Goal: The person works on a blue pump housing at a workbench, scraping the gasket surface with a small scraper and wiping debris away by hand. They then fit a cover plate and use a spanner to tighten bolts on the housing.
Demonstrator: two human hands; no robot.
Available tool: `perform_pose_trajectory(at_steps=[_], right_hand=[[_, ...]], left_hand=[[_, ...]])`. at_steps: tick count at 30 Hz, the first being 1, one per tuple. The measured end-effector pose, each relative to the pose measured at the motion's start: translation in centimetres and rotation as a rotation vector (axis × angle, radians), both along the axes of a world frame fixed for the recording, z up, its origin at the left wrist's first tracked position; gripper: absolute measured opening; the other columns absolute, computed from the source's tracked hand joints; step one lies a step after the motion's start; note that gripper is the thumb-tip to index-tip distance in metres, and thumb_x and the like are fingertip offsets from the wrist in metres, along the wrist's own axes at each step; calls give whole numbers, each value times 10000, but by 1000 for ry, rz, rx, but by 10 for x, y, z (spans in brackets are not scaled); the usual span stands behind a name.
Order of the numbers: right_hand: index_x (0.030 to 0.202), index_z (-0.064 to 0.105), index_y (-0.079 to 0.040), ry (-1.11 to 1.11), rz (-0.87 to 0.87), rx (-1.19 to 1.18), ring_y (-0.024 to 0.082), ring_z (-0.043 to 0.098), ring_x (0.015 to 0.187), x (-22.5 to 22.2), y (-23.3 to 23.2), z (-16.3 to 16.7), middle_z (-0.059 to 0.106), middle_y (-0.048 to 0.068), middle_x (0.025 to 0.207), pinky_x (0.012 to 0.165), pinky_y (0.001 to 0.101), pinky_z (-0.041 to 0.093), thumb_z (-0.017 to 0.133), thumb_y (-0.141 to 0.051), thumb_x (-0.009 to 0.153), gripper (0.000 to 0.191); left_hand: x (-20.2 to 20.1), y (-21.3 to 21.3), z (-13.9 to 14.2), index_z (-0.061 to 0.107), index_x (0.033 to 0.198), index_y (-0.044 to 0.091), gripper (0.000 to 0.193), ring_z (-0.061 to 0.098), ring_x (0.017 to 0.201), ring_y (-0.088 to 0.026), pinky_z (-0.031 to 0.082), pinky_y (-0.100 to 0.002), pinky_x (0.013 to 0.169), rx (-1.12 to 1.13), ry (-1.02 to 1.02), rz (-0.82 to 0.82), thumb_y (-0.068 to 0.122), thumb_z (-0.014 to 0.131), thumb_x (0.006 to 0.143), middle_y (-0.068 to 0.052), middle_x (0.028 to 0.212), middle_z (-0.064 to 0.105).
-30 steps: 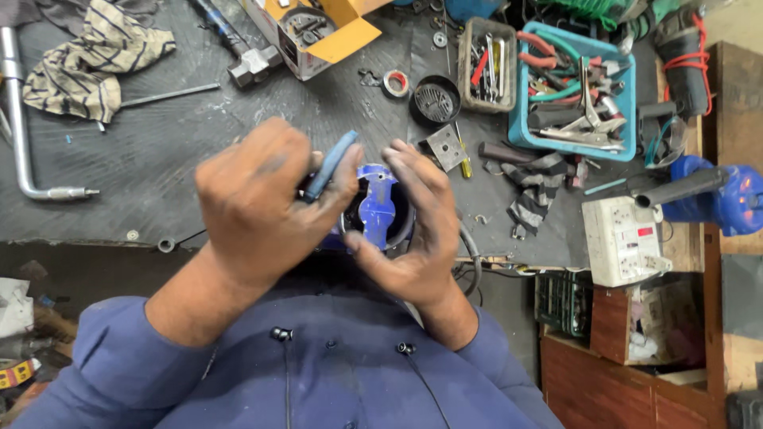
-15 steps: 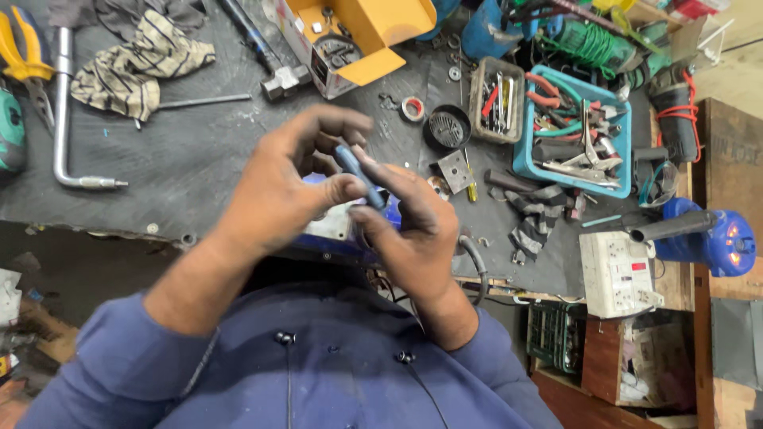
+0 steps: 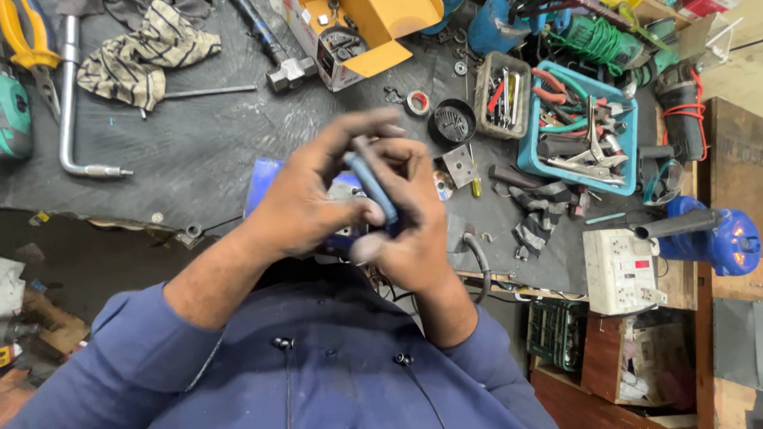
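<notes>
My left hand (image 3: 306,202) and my right hand (image 3: 409,234) are pressed together over the near edge of the dark workbench (image 3: 199,159). Between their fingers they pinch a narrow blue-grey curved piece (image 3: 372,187), tilted with its upper end to the left. Beneath the hands lies a blue power tool (image 3: 262,176). Only its left end and a light patch show, and the hands hide the rest. Both fingers and piece are slightly blurred.
A teal tray (image 3: 528,163) of pliers and a small grey box (image 3: 482,102) of tools stand at the back right. A black round part (image 3: 451,123), a tape roll (image 3: 417,102), a yellow box (image 3: 381,32), a hammer (image 3: 282,71), a bent metal bar (image 3: 71,111), a rag (image 3: 143,56), a white socket box (image 3: 620,270) and a blue blower (image 3: 719,238) surround the hands.
The blue-grey piece has been lifted off the blue tool and turned between both hands. The hands have closed together over the tool, which showed between them a second ago.
</notes>
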State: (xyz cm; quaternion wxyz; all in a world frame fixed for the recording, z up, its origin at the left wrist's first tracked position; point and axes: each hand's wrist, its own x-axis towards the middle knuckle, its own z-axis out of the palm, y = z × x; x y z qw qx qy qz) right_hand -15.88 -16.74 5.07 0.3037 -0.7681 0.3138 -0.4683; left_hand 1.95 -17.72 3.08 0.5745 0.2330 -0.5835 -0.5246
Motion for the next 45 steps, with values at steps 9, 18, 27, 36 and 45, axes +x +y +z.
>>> perform_pose_trajectory(at_steps=[9, 18, 27, 36, 45], right_hand=[[1296, 578, 18, -592, 217, 626, 261, 755, 988, -11, -10, -12, 725, 167, 1109, 908, 378, 627, 672, -335, 1054, 439], [1256, 576, 26, -612, -71, 323, 244, 740, 1076, -1, -13, -26, 728, 188, 1180, 970, 372, 621, 711, -85, 1054, 267], [1313, 635, 95, -381, -166, 306, 212, 711, 1140, 3, 1, -19, 729, 227, 1256, 1027, 318, 572, 695, -16, 1036, 305], [1418, 575, 82, -431, -76, 277, 246, 701, 1220, 7, 1, -16, 703, 226, 1326, 1087, 367, 575, 629, -75, 1092, 366], [1235, 709, 2, -37, -103, -119, 246, 669, 1233, 2, 10, -5, 682, 173, 1271, 1086, 333, 533, 796, -48, 981, 273]], left_hand=[[-8, 16, 7, 578, 1454, 59, 589, 613, 1204, -145, 530, -318, 1053, 175, 82, 15, 466, 507, 1035, -53, 1464, 609], [3, 13, -3, 624, 1362, 37, 413, 719, 1106, -250, 578, -355, 942, -119, -472, 297, 171, 689, 976, -128, 1229, 706], [6, 6, -21, 749, 1150, 60, 254, 735, 926, -327, 585, -402, 772, -321, -744, 417, 116, 755, 902, -131, 1071, 756], [6, 5, -23, 748, 1123, 69, 246, 742, 918, -313, 589, -392, 770, -329, -700, 450, 102, 771, 881, -116, 1053, 759], [22, 4, 3, 613, 1311, 9, 397, 675, 1123, -280, 548, -390, 923, -306, -473, 227, 100, 720, 939, -154, 1222, 690]])
